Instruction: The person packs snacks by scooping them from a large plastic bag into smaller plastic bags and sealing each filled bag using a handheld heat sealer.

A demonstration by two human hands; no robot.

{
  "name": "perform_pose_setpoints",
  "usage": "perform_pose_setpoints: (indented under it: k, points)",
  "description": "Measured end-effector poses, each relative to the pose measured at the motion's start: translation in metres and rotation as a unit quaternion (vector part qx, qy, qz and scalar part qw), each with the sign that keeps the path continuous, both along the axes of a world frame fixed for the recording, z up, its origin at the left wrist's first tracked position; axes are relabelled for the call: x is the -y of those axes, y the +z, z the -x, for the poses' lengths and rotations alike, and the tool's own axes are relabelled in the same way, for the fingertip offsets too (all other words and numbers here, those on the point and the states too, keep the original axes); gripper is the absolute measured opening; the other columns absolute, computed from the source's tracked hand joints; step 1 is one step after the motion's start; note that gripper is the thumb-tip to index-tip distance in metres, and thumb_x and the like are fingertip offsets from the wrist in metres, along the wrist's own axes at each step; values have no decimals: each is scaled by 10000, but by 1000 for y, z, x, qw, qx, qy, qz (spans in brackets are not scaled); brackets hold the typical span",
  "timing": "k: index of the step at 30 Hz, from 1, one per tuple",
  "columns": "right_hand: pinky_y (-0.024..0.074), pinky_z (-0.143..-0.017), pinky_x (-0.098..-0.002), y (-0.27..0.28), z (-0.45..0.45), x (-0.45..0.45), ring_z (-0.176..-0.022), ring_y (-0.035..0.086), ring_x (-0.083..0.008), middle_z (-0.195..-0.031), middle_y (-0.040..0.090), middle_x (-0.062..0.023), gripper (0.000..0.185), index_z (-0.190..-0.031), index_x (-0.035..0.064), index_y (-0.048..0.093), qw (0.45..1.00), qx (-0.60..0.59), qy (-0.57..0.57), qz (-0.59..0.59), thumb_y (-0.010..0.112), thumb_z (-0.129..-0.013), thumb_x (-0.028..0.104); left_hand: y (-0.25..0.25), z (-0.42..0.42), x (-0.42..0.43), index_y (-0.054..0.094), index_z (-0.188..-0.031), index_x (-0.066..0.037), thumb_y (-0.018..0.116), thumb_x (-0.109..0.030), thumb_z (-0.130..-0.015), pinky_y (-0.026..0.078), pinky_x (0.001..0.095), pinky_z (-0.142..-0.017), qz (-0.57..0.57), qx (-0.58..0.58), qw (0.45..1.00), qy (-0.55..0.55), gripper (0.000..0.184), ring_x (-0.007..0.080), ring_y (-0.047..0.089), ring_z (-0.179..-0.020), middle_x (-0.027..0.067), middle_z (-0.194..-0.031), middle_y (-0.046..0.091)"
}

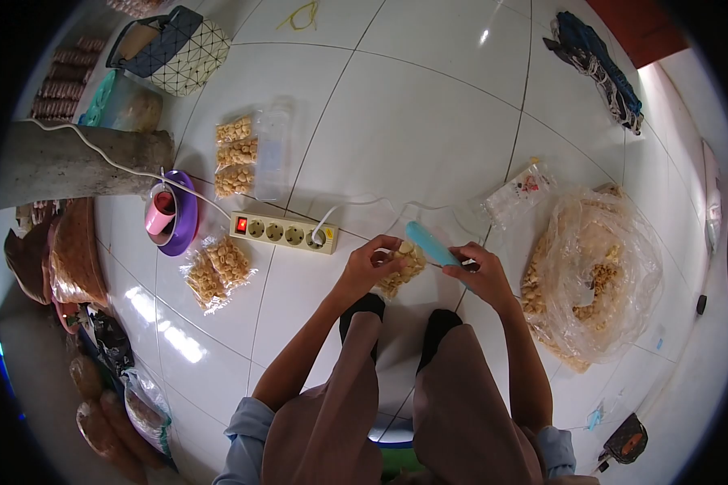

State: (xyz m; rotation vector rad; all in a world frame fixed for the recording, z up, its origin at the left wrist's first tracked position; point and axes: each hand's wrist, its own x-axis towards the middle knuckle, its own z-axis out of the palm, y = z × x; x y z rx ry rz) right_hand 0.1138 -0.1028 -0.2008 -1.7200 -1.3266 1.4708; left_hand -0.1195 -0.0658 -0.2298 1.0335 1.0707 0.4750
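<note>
My left hand (372, 267) pinches the top of a small clear bag of snacks (398, 279), filled with pale yellow curled pieces. In my right hand (481, 273) is a light blue handheld bag sealer (429, 241), its long body slanting up to the left, close beside the bag. Whether the sealer touches the plastic cannot be made out. Both hands are closed, just above the floor in front of my feet. A large open plastic bag of loose snacks (594, 279) stands to the right of my right hand.
A power strip (283, 233) with a white cord plugged in lies left of my hands. Filled snack bags (218, 271) and a clear tray of more bags (234, 153) lie beyond it. A purple basin (188, 214) holds a pink cup. Flat printed packaging (519, 194) lies at right.
</note>
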Motion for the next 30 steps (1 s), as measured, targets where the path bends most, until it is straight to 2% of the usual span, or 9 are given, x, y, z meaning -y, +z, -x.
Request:
perform_pose_setpoints:
  k: [5, 10, 17, 20, 23, 25, 26, 28, 30]
  points:
    - [470, -720, -281, -5, -5, 1, -826, 583, -163, -909, 592, -77, 378, -1033, -11, 602, 999, -15, 21, 25, 704, -746, 212, -4, 1, 0, 517, -1079, -31, 649, -176, -809, 469, 238, -738, -6, 5, 1000, -7, 334, 82, 567, -836, 18, -966, 574]
    - [456, -816, -288, -10, -6, 3, -951, 569, -172, -1061, 587, -104, 457, -1144, -4, 531, 994, -94, 18, 60, 676, -778, 228, -11, 5, 1, 535, -1066, -11, 684, -202, -779, 467, 231, -690, -12, -5, 1000, 14, 376, 102, 578, -792, 74, -962, 589]
    - [446, -840, -307, -21, -15, 3, -964, 559, -181, -1102, 562, -125, 510, -1188, -27, 485, 994, -68, 11, 79, 662, -788, 235, -11, 6, 0, 538, -1066, -7, 682, -213, -780, 464, 229, -687, -9, -17, 1000, 13, 381, 100, 564, -765, 67, -968, 587]
    - [442, -844, -310, -26, -21, 2, -972, 549, -184, -1115, 549, -127, 513, -1182, -37, 482, 995, -56, -8, 88, 662, -788, 238, -11, 9, -1, 519, -1079, -27, 649, -176, -811, 470, 233, -747, -11, -27, 1000, 6, 333, 94, 564, -871, 26, -1017, 558]
    - [443, -821, -319, -39, -20, 1, -934, 550, -195, -1051, 557, -131, 523, -1176, -31, 486, 995, -21, -71, 66, 676, -769, 237, -10, 9, -1, 510, -1093, -32, 653, -178, -807, 469, 234, -751, -3, -12, 1000, 22, 351, 98, 560, -886, 32, -1027, 554]
    - [443, -790, -339, -51, -13, -3, -914, 537, -234, -981, 543, -144, 525, -1136, -26, 503, 987, 132, -85, -16, 702, -732, 243, -7, 8, -1, 504, -1104, -42, 649, -182, -811, 467, 236, -762, 2, -11, 999, 33, 356, 101, 558, -896, 28, -1026, 557]
    - [443, -790, -339, -55, -7, -3, -914, 537, -234, -981, 543, -144, 525, -1136, -26, 503, 988, 132, -85, -17, 702, -732, 243, -6, 7, -1, 504, -1104, -42, 649, -182, -811, 467, 236, -762, 2, -12, 999, 33, 356, 101, 558, -896, 28, -1026, 557]
    - [427, -789, -367, -63, 6, -3, -920, 500, -286, -960, 507, -155, 545, -1110, -10, 494, 950, 267, -76, -145, 727, -688, 245, -5, 6, 1, 506, -1102, -49, 634, -194, -823, 463, 242, -778, 27, 17, 998, 62, 340, 107, 559, -899, 30, -1036, 554]
    - [419, -799, -371, -68, 17, -5, -936, 482, -300, -979, 497, -155, 554, -1107, -2, 482, 941, 294, -74, -148, 732, -679, 244, -3, 5, 3, 505, -1111, -37, 633, -195, -824, 464, 239, -767, 34, 36, 995, 83, 351, 111, 566, -890, 43, -1044, 551]
